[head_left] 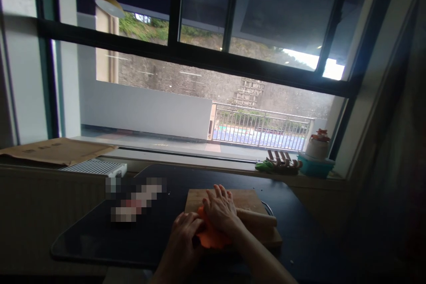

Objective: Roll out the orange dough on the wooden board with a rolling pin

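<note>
A wooden cutting board (196,195) with a metal handle lies on the dark table. Over its front part is a flattened, soft-looking orange sheet (213,237), dough or clay; I cannot tell which. My left hand (186,228) has its fingers curled in at the sheet's left edge and grips it, with the fingertips partly hidden. My right hand (220,207) lies palm down across the sheet's upper part, fingers stretched out toward the far side of the board. Just right of that hand a wooden rolling pin (258,217) rests on the board, its left end hidden.
The dark table (100,235) has a rounded left corner. A blurred-out patch (138,202) covers something at its left. Along the windowsill stand a brown rack with a green item (279,164) and a teal box (316,166). Brown paper (56,151) lies at the far left.
</note>
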The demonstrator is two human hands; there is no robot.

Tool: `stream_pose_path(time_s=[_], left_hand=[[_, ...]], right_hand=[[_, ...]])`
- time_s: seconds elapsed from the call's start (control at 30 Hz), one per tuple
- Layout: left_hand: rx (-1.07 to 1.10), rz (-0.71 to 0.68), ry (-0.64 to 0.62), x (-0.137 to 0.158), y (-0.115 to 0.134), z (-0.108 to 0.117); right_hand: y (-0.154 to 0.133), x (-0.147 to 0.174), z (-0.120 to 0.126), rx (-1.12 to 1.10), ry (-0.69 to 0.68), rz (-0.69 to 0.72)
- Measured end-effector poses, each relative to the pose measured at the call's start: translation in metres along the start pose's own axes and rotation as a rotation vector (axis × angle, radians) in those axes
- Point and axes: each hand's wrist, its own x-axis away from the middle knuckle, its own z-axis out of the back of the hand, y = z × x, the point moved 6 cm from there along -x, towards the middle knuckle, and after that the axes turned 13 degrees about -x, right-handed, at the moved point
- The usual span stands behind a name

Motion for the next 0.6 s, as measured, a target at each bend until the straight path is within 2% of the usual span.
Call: stream_pose_path(time_s=[0.2,0.3,0.47,0.6], left_hand=[[0.010,0.019,0.008,0.000,-0.004,-0.003],[0.012,0.023,0.016,0.000,-0.005,-0.005],[0.046,0.027,0.005,-0.001,-0.001,-0.002],[0.065,0.019,0.005,0.000,0.000,-0.002]], right_hand=[[0.015,-0.035,0.008,0.008,-0.047,-0.076],[0.018,-0.041,0.009,-0.001,-0.058,-0.106],[0.009,-0.011,0.007,-0.106,-0.144,-0.127],[0.007,0.006,0.007,-0.197,-0.203,-0.071]])
